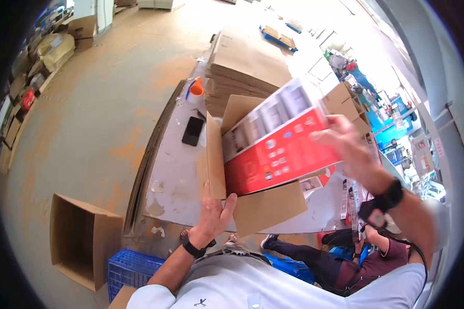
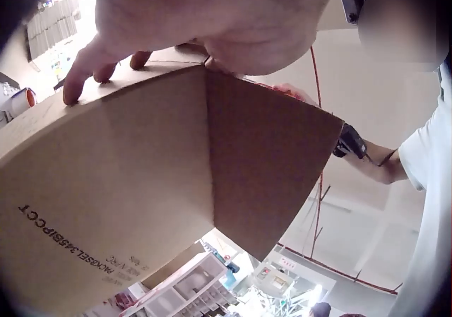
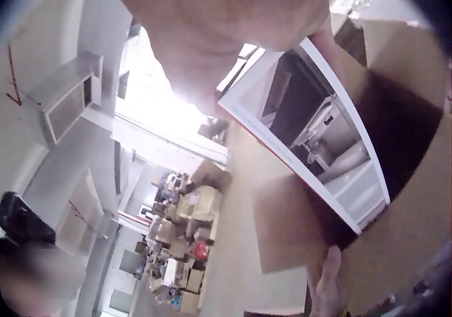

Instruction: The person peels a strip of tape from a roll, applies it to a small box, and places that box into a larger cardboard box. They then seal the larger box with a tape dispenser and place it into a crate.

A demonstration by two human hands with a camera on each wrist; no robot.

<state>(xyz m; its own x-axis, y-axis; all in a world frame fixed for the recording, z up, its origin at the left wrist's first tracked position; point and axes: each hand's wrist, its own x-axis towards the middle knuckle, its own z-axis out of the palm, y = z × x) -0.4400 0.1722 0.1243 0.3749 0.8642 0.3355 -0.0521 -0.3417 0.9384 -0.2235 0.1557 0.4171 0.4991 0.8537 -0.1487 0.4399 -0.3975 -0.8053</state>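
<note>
In the head view, a red-and-white printed box (image 1: pixel 281 149) is seen tilted in the mouth of an open cardboard carton (image 1: pixel 216 159), its left end sunk between the flaps and its right end raised clear of them. The raised end is held in the grip of the right hand (image 1: pixel 345 144), with the thumb laid against the red face; some motion blur is shown there. The carton's near left corner is held in the grip of the left hand (image 1: pixel 214 213), and in the left wrist view its fingers are laid over the edge of the cardboard, above a wall marked with black lettering. In the right wrist view, a picture panel is displayed on the end of the box.

The carton is supported on a white-topped table (image 1: pixel 165 180), where a black smartphone (image 1: pixel 192 131) and an orange cylindrical item (image 1: pixel 196 89) are placed near its left side. Behind it, flattened cardboard sheets (image 1: pixel 247 62) are stacked. On the floor, a second carton (image 1: pixel 107 247) is turned on its side, just beside a blue plastic crate (image 1: pixel 131 273).
</note>
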